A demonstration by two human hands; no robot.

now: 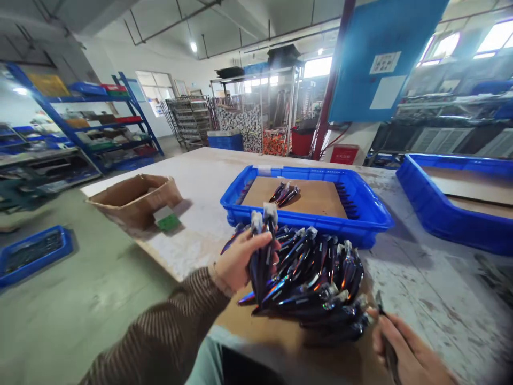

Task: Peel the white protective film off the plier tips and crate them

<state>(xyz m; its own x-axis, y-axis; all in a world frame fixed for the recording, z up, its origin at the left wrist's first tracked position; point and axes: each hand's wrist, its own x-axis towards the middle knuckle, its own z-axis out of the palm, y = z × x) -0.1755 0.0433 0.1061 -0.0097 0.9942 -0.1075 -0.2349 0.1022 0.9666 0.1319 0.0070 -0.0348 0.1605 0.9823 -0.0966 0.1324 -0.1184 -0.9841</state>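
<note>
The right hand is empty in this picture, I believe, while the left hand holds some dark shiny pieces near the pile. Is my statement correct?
Not quite: in the head view, the right hand is holding a slim dark tool. The left hand does hold some dark shiny pieces near the pile.

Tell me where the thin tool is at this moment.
The thin tool is in the right hand, lower right of the head view, beside the dark pile.
</note>
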